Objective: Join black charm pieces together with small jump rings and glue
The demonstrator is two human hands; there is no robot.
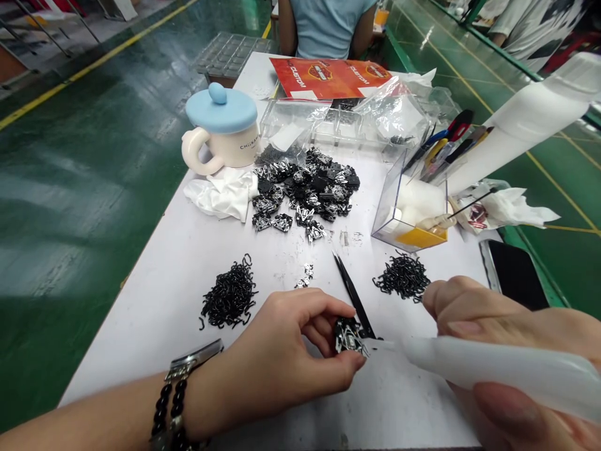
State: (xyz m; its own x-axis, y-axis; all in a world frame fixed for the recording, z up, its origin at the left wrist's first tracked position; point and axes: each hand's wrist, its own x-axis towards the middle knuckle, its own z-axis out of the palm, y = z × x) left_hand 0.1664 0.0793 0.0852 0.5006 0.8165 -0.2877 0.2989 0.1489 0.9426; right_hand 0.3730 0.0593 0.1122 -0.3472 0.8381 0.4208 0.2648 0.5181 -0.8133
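Note:
Between the thumb and fingers of my left hand (291, 351) is a small black part with silver metal pieces (348, 335). My right hand (498, 326) grips a translucent white squeeze bottle (507, 369), its thin nozzle pointing left and its tip at the part; whether they touch I cannot tell. Black tweezers (352, 291) lie on the table just behind the part. A few tiny silver pieces (306, 275) lie beyond my left hand. Small black hooked pieces form one heap (229, 294) at left and another heap (402, 275) near my right hand.
Similar black-and-silver parts (305, 188) are piled mid-table, beside a crumpled tissue (225, 194) and a lidded mug (225, 134). A clear box of tools (408, 207), a tall white bottle (526, 119) and a phone (514, 272) stand or lie right. A person (328, 28) sits beyond the table.

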